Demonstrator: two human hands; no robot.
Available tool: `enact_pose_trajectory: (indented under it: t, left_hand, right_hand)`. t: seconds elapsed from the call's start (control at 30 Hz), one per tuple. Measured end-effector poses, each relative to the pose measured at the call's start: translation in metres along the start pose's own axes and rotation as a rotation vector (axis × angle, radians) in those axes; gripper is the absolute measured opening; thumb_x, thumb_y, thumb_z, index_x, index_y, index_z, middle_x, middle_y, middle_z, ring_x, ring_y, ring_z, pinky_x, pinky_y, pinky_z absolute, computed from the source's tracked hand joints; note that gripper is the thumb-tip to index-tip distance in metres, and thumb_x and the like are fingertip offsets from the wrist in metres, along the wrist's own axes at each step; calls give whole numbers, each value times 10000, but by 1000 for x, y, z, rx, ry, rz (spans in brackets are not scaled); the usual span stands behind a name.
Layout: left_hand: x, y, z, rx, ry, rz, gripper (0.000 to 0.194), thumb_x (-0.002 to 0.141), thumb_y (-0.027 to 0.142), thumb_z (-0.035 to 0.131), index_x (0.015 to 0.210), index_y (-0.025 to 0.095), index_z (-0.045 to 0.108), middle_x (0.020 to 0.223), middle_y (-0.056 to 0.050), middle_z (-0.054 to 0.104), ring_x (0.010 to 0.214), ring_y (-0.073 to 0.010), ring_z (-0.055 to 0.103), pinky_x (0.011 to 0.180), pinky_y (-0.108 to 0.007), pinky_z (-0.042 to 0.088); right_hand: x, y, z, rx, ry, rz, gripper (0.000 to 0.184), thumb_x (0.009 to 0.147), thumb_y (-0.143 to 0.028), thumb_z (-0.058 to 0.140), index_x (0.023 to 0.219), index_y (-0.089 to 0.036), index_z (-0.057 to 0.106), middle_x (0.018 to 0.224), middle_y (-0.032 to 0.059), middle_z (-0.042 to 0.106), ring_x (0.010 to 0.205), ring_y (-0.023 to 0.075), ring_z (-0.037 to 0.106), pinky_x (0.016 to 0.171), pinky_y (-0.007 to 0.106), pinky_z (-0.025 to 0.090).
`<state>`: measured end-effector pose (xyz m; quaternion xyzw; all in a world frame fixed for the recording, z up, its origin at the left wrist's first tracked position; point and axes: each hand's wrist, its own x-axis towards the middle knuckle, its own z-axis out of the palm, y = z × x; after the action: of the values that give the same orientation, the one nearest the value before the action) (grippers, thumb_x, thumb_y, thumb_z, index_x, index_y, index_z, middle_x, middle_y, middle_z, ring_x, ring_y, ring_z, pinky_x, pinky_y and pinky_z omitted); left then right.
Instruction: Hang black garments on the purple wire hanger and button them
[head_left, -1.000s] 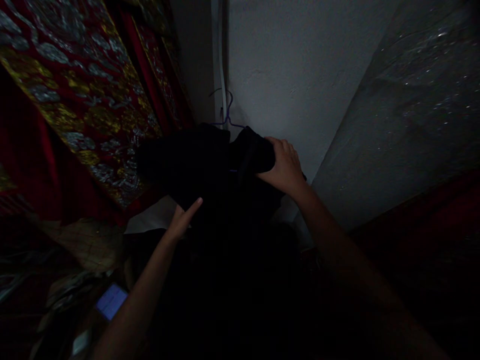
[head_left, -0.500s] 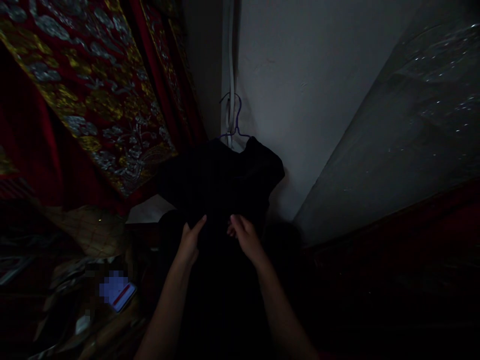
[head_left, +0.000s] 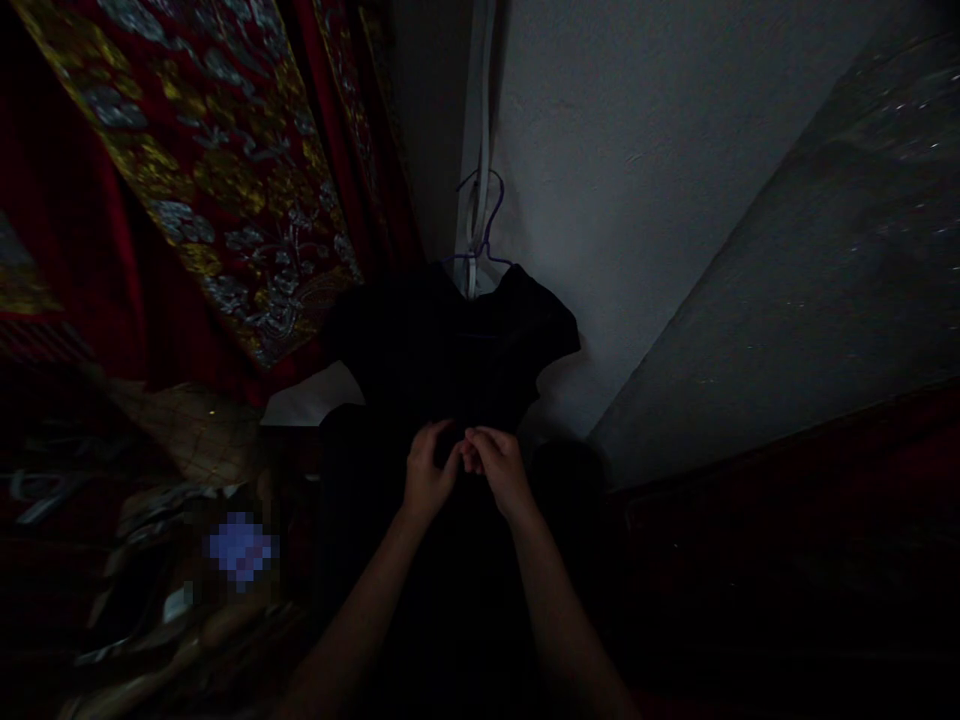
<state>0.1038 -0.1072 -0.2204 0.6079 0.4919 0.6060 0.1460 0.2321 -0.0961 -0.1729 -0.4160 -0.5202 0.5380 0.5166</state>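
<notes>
A black short-sleeved garment (head_left: pixel 450 340) hangs on a purple wire hanger (head_left: pixel 495 205) in front of me. Before its chest my two hands are close together, almost touching. My left hand (head_left: pixel 430 475) has its fingers bent, with a gap between thumb and forefinger; nothing shows in it. My right hand (head_left: pixel 499 467) is closed, thumb pressed to curled fingers; whatever it pinches is too small or dark to make out. In this dim light the garment's lower part merges with the dark, and I cannot tell whether either hand touches the cloth.
Red cloth with gold and silver embroidery (head_left: pixel 232 180) hangs at left. A white strap or cable (head_left: pixel 484 100) runs down the pale wall (head_left: pixel 637 150) to the hanger. Clear plastic sheeting (head_left: pixel 862 200) covers the right side. A blurred lit screen (head_left: pixel 240 547) lies among clutter at lower left.
My left hand has moved right, toward my right hand, and its thumb and forefinger have bent inward. My right hand stays closed nearby. The view has shifted slightly.
</notes>
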Motion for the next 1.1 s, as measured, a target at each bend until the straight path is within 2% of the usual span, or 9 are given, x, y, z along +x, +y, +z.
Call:
enact_pose_trajectory:
  t: [0.07,0.13,0.27,0.43,0.57,0.67,0.73,0.87,1.1]
  left_hand:
    - [1,3,11,-64,-93,-16,187,901,246,585,1080,241,637,1015,-84,717,976,-253,691,917,-395,528]
    - [5,7,18,-59,-95,12,160,931,232,535,1056,232,634,997,-85,713,943,-234,688,877,-370,530]
    - [11,6,25,46,-249,52,167,934,154,481,1037,223,594,1006,-108,686,929,-231,671,853,-376,525]
    - [24,-6,25,86,-405,53,160,887,91,490,919,227,569,878,-81,652,810,-228,650,757,-360,521]
    - [63,17,12,72,-417,92,179,924,138,509,1067,218,579,956,-80,676,869,-222,662,832,-363,515]
    - [103,58,-1,-21,-215,251,358,981,194,478,1338,219,488,1158,-101,665,1004,-204,656,909,-348,500]
    - [129,86,-9,-42,-109,384,409,993,193,464,1400,224,471,1133,-82,668,978,-182,653,895,-321,495]
    - [167,117,-18,86,-123,550,182,977,199,515,1066,191,672,982,-54,697,913,-177,649,858,-299,480]
    - [182,104,-20,275,-188,578,93,951,204,559,928,191,649,885,-47,695,830,-188,656,756,-292,463]
  right_hand:
    - [6,-7,2,-3,-26,-3,328,738,-466,628,583,-177,636,440,-13,515,401,98,453,412,228,308]
    - [19,-24,0,25,20,-4,313,714,-449,642,578,-167,636,415,-19,501,377,85,430,391,213,284]
    - [64,-87,-9,165,217,-95,236,705,-345,648,566,-169,575,407,-47,472,346,43,358,355,176,204]
    - [103,-154,-2,199,222,-245,251,822,-290,605,606,-174,550,408,-79,421,326,28,309,340,161,171]
    - [87,-148,12,97,155,-364,308,883,-359,594,634,-179,570,439,-57,487,355,41,401,371,162,252]
    - [73,-134,13,-11,74,-408,333,881,-409,601,643,-177,599,446,-44,521,367,54,436,389,180,284]
    - [71,-132,9,-56,36,-449,327,889,-401,584,652,-177,613,443,-42,527,368,62,440,398,190,290]
    - [74,-136,1,-135,33,-553,307,912,-339,549,655,-183,611,448,-47,525,390,70,453,446,205,326]
    - [87,-111,2,-181,72,-607,352,937,-414,539,658,-203,579,483,-48,509,451,96,490,506,228,361]
